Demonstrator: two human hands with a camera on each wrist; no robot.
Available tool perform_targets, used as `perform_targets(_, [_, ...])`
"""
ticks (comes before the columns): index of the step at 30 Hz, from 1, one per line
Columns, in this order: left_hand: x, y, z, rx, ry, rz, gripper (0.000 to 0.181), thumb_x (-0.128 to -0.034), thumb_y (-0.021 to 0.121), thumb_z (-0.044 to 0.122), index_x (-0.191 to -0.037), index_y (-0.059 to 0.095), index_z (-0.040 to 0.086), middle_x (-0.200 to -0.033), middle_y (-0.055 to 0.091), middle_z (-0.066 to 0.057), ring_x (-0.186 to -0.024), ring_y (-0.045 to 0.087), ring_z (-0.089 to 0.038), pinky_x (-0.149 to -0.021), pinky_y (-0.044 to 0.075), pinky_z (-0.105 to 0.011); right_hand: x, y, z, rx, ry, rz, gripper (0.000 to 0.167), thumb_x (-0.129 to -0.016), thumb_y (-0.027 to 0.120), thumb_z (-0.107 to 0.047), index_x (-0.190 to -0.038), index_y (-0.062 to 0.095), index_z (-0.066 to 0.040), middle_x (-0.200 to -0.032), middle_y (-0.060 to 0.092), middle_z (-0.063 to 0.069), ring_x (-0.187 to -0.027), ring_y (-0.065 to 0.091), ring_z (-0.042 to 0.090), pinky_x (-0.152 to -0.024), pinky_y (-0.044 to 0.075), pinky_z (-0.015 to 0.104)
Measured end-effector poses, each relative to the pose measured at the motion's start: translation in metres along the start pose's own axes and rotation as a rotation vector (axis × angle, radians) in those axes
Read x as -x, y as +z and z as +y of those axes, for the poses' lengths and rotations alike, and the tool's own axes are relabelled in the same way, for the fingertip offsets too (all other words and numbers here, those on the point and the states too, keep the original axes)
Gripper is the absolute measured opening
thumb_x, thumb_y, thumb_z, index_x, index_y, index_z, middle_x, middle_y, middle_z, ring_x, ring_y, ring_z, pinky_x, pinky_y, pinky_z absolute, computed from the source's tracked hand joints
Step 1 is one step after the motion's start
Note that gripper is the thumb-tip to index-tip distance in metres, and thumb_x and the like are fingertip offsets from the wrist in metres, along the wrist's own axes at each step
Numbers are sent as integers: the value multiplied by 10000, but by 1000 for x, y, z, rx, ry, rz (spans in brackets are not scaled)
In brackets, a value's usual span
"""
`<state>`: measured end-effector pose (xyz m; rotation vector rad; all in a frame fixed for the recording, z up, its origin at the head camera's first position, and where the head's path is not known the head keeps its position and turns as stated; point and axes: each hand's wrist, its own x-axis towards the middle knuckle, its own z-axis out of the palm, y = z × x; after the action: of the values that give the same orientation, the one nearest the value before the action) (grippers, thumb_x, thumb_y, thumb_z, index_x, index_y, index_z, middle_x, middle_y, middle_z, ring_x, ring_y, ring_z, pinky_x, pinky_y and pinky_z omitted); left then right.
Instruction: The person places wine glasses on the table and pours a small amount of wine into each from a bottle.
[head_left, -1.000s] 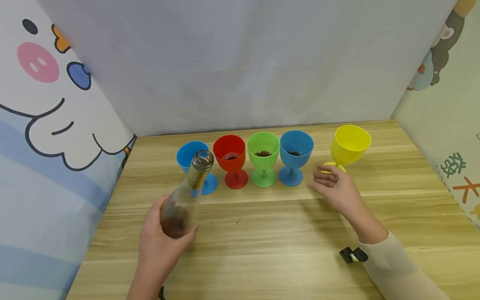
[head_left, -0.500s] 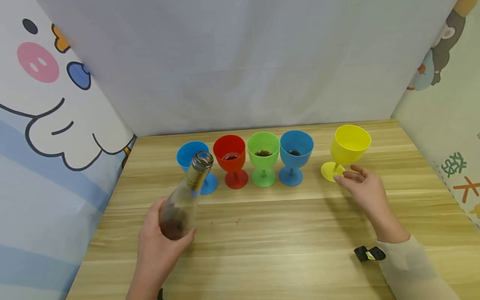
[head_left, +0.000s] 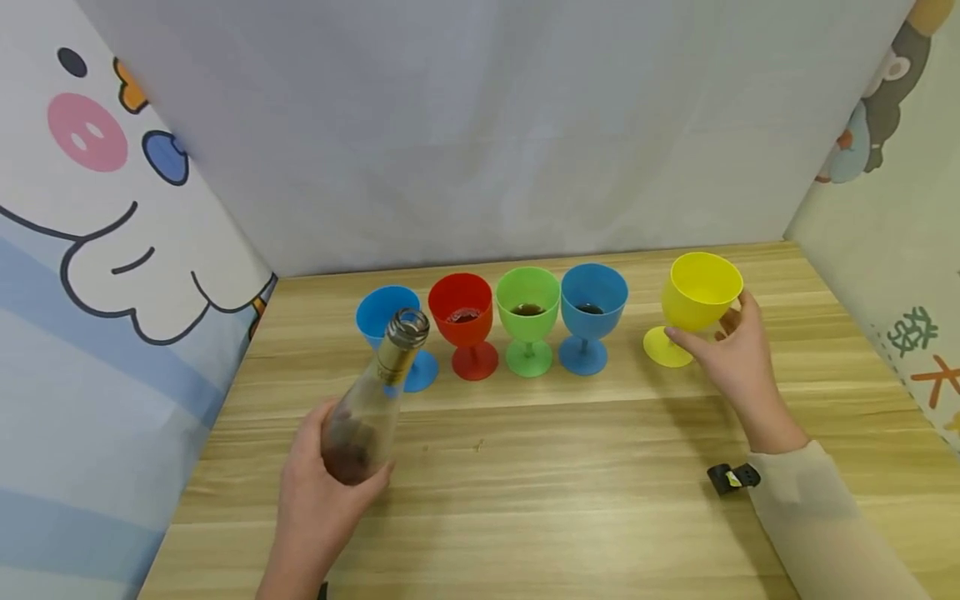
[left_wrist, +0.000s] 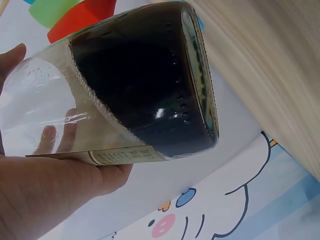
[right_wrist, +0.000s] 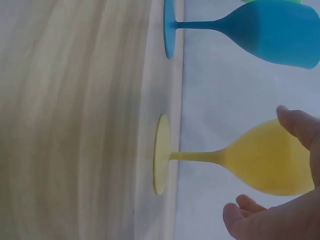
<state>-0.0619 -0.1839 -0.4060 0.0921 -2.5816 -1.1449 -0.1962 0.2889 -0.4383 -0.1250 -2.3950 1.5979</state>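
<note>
My left hand (head_left: 318,492) grips a clear glass wine bottle (head_left: 367,417), raised and leaning with its open mouth up and to the right. Dark liquid (left_wrist: 135,75) fills the bottle's base end in the left wrist view. At the right, my right hand (head_left: 738,367) is around a yellow goblet (head_left: 701,292) that stands upright on the table. In the right wrist view, the thumb (right_wrist: 297,122) overlaps the bowl and the other fingertips (right_wrist: 232,217) are apart from it. No liquid shows in the yellow goblet.
Left of the yellow goblet stand a blue goblet (head_left: 592,300), a green goblet (head_left: 528,304) and a red goblet (head_left: 461,312), each with dark liquid inside. Another blue goblet (head_left: 386,308) is partly hidden by the bottle. Walls enclose the wooden table (head_left: 525,500) behind and at both sides.
My right hand has moved right from beside the blue goblet, then up to the yellow goblet's bowl. The left hand and bottle have barely moved.
</note>
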Motion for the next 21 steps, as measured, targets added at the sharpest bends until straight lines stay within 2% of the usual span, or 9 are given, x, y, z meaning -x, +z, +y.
perform_targets(3, [1,-1,-1,4,0,1,887,-659,939,39,-1417,481,84,-1305,561,-127,-1162,535,-330,-936,438,-566,-4,1,1,-16,12,-3,968,-872,829,-221,-1607,203,-150,-1544,332,181,-1353,402,398,-1101,345,573])
perform_targets(6, [1,-1,-1,-4,5,4,888,-656,940,39,-1416,483,80,-1302,561,-132,-1160,535,-333,-938,437,-567,-5,-1,2,-6,11,-6,923,-887,813,-217,-1596,226,-150,-1498,385,164,-1289,458,353,-1050,433,480])
perform_targets(12, [-2,-1,-3,-31,34,6,892,-641,950,45,-1404,488,63,-1291,564,-152,-1148,536,-344,-928,440,-573,2,-4,-3,45,-53,-23,816,-863,839,-190,-1531,373,-132,-1375,479,65,-1157,484,187,-897,441,335])
perform_targets(16, [-6,-2,-6,-45,95,20,885,-623,951,23,-1386,503,47,-1276,571,-161,-1141,537,-347,-925,434,-563,14,-6,-13,66,-77,-54,777,-866,835,-172,-1511,405,-123,-1336,491,53,-1123,486,169,-868,456,265])
perform_targets(21, [-10,-2,-9,-64,204,53,894,-574,953,-19,-1361,533,26,-1237,597,-170,-1095,547,-353,-901,420,-530,29,-7,-29,55,-103,-101,769,-855,845,-158,-1497,423,-149,-1327,505,46,-1093,515,195,-828,487,209])
